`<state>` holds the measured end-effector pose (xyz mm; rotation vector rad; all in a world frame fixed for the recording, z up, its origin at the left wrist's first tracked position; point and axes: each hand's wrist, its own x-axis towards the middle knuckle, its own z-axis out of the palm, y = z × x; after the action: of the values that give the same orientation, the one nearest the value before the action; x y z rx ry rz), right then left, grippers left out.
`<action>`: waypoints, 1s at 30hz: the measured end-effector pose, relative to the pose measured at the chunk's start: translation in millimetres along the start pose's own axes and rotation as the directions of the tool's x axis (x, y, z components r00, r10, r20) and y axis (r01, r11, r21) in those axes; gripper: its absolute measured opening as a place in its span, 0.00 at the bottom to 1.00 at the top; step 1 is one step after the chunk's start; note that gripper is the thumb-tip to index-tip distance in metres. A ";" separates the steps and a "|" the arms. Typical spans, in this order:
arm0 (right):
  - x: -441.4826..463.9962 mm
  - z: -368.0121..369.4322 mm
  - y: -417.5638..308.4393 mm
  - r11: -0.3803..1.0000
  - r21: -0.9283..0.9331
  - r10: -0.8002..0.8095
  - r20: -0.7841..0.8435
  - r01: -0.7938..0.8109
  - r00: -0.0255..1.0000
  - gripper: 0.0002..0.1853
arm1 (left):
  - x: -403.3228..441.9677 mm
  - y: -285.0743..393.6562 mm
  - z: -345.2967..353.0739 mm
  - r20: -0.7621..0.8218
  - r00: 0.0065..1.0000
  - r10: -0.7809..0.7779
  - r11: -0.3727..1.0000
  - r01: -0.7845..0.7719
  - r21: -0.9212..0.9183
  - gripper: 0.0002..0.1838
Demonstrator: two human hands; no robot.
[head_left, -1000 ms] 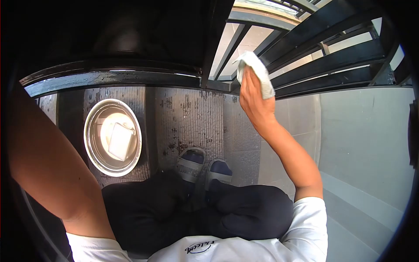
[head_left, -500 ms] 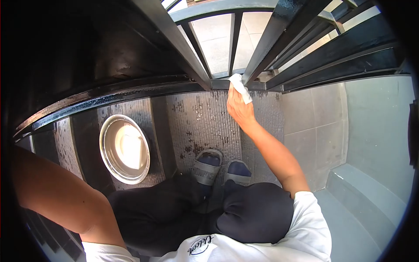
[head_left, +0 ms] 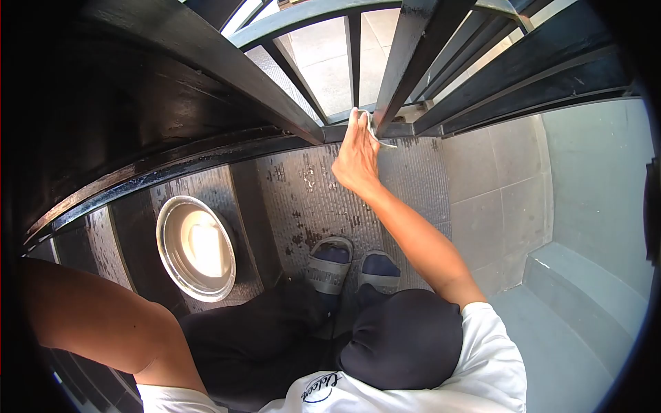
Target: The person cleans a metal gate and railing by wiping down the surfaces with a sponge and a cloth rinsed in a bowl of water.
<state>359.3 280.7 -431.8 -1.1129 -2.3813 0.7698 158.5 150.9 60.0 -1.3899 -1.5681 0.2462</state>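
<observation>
The right hand [head_left: 357, 153] is reaching to the far middle and is holding one white cloth [head_left: 372, 129] at the low rail of the dark railing [head_left: 406, 58], just beside the foot of a thick post. Its fingers are staying close together, clamped on the cloth, and their tips are pointing to the far side. The cloth is showing as a narrow strip; its long axis is running from far left to near right, and its loose end is pointing near and right. The left arm [head_left: 110, 323] is going out at the left edge, so about the fingers of the left hand I cannot tell.

The floor [head_left: 303, 179] is wearing ribbed tiles with dark, wet-looking patches, and smooth tiles are continuing on the right, up to a grey wall [head_left: 599, 172]. On the left, one round basin [head_left: 162, 244] is standing on a step; a bright patch is shining inside, and I cannot tell what is making it. Two grey sandals [head_left: 325, 272] are resting on the floor, between the basin and the wall, one on each foot.
</observation>
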 end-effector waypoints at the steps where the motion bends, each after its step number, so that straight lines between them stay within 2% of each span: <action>1: 2.7 -2.1 -3.1 0.999 0.006 0.051 0.012 -0.051 0.999 0.47 | -0.8 0.3 0.0 0.004 1.000 0.002 1.000 -0.002 0.003 0.19; 3: -4.1 -3.1 4.7 0.994 0.044 0.094 0.041 -0.096 0.995 0.48 | -0.4 -1.6 0.1 0.012 1.000 0.005 1.000 -0.005 -0.004 0.20; 5: -17.1 -10.9 15.2 0.989 0.145 0.025 0.094 -0.039 0.995 0.50 | -1.1 -4.6 -2.8 0.010 1.000 0.011 1.000 -0.011 0.004 0.20; 7: -20.5 -6.8 16.8 0.993 0.112 0.030 0.099 -0.041 0.995 0.51 | -2.2 -7.8 -4.5 0.015 1.000 0.015 1.000 -0.016 0.013 0.20; 9: -17.1 -2.8 18.2 0.986 0.122 0.095 0.139 -0.112 0.986 0.51 | -4.2 -8.4 -4.7 0.021 1.000 0.015 1.000 -0.015 0.016 0.20; 10: -10.3 -10.0 8.3 0.970 0.141 0.172 0.175 -0.197 0.970 0.50 | -4.5 -6.9 -2.9 0.027 0.999 0.021 1.000 -0.021 0.013 0.21; 15: -0.2 -12.9 13.6 0.947 0.202 0.207 0.213 -0.251 0.955 0.49 | -3.6 -8.0 0.1 0.051 0.998 0.039 0.999 -0.039 0.012 0.21; 18: -23.6 -28.1 6.3 0.975 0.122 0.152 0.241 -0.186 0.958 0.48 | -5.4 -17.1 -6.9 0.052 0.998 0.039 0.998 -0.041 0.038 0.22; 21: -22.4 -16.0 8.6 0.981 0.140 0.111 0.174 -0.136 0.978 0.49 | -6.0 -16.3 -5.7 0.068 0.997 0.045 0.998 -0.047 0.039 0.22; 23: -27.0 -13.7 2.3 0.968 0.198 0.117 0.185 -0.153 0.976 0.49 | -5.4 -17.3 -3.6 0.077 0.995 0.058 0.997 -0.061 0.039 0.23; 25: -26.1 -16.7 -14.5 0.992 0.094 -0.100 0.217 0.081 0.971 0.49 | -5.0 -18.9 -4.6 0.080 0.995 0.067 0.996 -0.071 0.046 0.23; 26: -29.9 -17.3 -29.4 0.981 0.167 -0.141 0.239 0.102 0.961 0.49 | -5.5 -19.7 -5.4 0.083 0.994 0.068 0.996 -0.072 0.050 0.23; 27: -32.2 -9.6 -34.9 0.965 0.250 -0.122 0.141 0.084 0.982 0.50 | -6.4 -21.0 -5.8 0.086 0.994 0.064 0.996 -0.069 0.051 0.23; 29: -31.8 -10.8 -17.3 0.975 0.164 -0.183 0.197 0.152 0.963 0.49 | -7.0 -23.3 -5.9 0.092 0.994 0.065 0.996 -0.071 0.054 0.24; 30: -32.1 -12.2 -5.4 0.988 0.107 -0.132 0.201 0.112 0.971 0.49 | -7.6 -23.5 -6.1 0.097 0.993 0.068 0.996 -0.074 0.057 0.24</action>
<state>382.5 256.3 -422.9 -0.8756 -2.5261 0.9877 147.0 134.3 75.4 -1.4061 -1.5773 0.4044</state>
